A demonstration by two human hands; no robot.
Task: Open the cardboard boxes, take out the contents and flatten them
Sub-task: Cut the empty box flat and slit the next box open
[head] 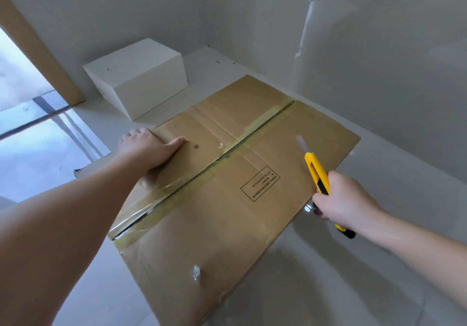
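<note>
A large brown cardboard box (227,199) stands on the floor in front of me, its top flaps meeting at a taped centre seam (202,174) that shows a dark slit along its length. My left hand (149,149) rests flat on the left flap, near the box's left edge. My right hand (346,199) is closed around a yellow utility knife (317,171) with its blade out, held above the right flap near the box's right edge. The blade points away from me and is apart from the seam.
A closed white box (141,78) sits on the floor beyond the brown box, near the back wall. A glass door or window (38,136) with a wooden frame (32,47) is at the left. White walls close in behind and on the right.
</note>
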